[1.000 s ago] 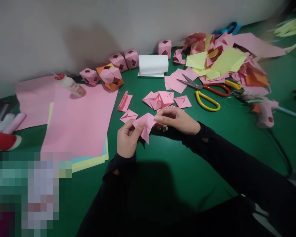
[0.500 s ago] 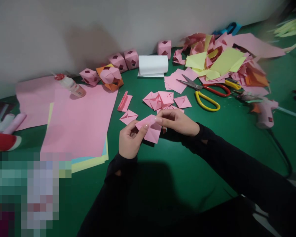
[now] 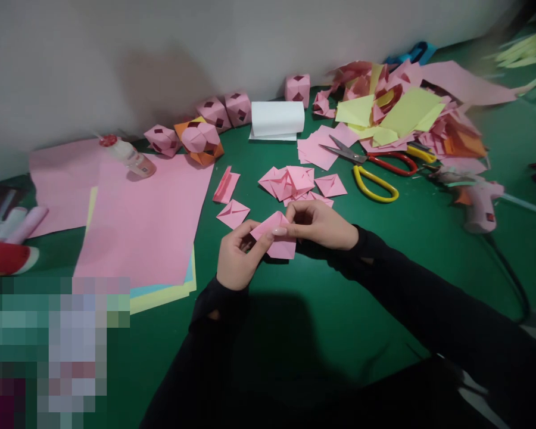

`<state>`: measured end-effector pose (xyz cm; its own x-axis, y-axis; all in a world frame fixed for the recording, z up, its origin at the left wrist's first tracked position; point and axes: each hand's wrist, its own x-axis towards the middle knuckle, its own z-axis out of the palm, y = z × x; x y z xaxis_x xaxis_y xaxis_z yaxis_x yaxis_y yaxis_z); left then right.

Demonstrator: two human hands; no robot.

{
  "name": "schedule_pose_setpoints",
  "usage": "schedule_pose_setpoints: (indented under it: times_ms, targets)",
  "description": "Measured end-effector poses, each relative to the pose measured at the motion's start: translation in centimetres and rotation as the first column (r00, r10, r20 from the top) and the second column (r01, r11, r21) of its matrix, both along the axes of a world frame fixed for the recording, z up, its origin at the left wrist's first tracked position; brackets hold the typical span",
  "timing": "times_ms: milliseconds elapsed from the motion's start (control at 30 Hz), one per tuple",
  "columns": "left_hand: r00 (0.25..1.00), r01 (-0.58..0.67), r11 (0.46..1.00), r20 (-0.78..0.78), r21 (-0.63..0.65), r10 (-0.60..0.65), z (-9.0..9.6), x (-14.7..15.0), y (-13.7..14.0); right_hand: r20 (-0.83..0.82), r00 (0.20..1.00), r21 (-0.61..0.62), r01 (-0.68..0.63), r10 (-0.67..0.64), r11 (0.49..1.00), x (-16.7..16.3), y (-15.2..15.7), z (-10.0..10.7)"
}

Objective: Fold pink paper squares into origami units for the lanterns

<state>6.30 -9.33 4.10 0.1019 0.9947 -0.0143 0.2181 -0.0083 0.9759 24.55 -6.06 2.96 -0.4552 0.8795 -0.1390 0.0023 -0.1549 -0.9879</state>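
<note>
A small piece of pink paper (image 3: 282,248), partly folded, is held between both hands above the green table. My left hand (image 3: 240,256) pinches its left side, the thumb lying across the front. On the upper right, my right hand (image 3: 324,223) grips the same paper with thumb and bent fingers. Just beyond my hands lie several folded pink paper pieces (image 3: 290,181) in a loose pile. One folded piece (image 3: 233,213) rests near my left fingers, and a narrower upright one (image 3: 226,185) stands behind it.
Scissors (image 3: 361,158) lie open on the right, with a glue gun (image 3: 480,202) and paper scraps (image 3: 406,113) beyond. Pink sheets (image 3: 147,226) and a glue bottle (image 3: 131,159) are on the left. Paper cubes (image 3: 212,113) and a white roll (image 3: 277,118) line the wall.
The pink paper has turned slightly, and its upper edge is now folded toward me. My left thumb has moved right along it, and the right fingers have shifted lower.
</note>
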Motion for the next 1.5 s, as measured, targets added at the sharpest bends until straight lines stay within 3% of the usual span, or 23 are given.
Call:
schedule_pose_setpoints:
  times_ms: [233, 667, 933, 1067, 1200, 1500]
  targets:
    - [1.000, 0.013, 1.000, 0.011, -0.010, -0.013, -0.1, 0.1, 0.0, 0.036, 0.999, 0.000, -0.012, 0.012, 1.000, 0.1, 0.0, -0.3]
    - [0.997, 0.045, 0.999, -0.065, -0.030, -0.047, -0.3, 0.0, 0.1, 0.193, 0.980, 0.133, -0.082, 0.055, 0.988, 0.2, -0.1, -0.4]
    - [0.991, -0.134, 0.990, 0.018, -0.034, 0.134, -0.3, -0.2, 0.2, 0.012, 0.988, -0.030, -0.153, 0.153, 0.988, 0.7, 0.3, 0.5]
    - [0.991, -0.113, 0.991, 0.065, -0.065, 0.117, 0.1, 0.0, 0.0, 0.036, 0.990, -0.056, -0.138, 0.140, 0.989, 0.8, 0.3, 1.0]
    - [0.992, -0.087, 0.994, 0.083, -0.062, 0.092, 0.0, 0.0, 0.0, 0.070, 0.989, -0.062, -0.123, 0.127, 0.990, 0.8, 0.2, 1.1]
    - [0.980, -0.188, 0.981, 0.076, 0.036, 0.185, -0.8, -0.3, 0.4, 0.045, 0.999, -0.010, -0.019, 0.020, 1.000, 0.5, 0.1, 0.6]
